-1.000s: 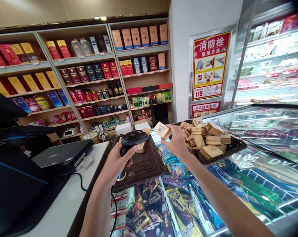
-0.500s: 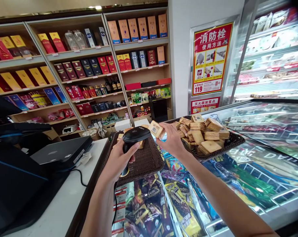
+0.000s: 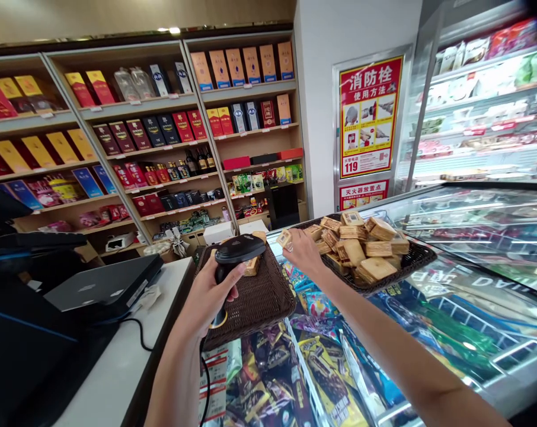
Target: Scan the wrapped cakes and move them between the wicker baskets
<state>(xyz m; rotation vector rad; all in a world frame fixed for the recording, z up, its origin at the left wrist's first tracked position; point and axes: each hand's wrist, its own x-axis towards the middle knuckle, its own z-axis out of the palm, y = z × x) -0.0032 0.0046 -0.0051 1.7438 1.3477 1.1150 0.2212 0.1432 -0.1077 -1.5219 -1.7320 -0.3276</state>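
Note:
My left hand is wrapped round the handle of a black barcode scanner, its head pointing right. To the right, my right hand pinches a small pack of biscuits in clear wrap, partly hidden by the fingers. A gap separates the pack from the scanner head. Below the scanner lies a brown wicker basket with a few biscuit packs at its far end, partly covered by the scanner. Beyond my right wrist, a second dark basket holds a heap of biscuit packs.
Both baskets rest on a glass-topped freezer filled with wrapped ice creams. On the left is a white counter with a black device. The scanner's cable hangs down. Shelves of boxes line the back wall.
My right hand has drawn slightly right, away from the scanner, and the pack has turned so less of its label shows. The view has shifted a little.

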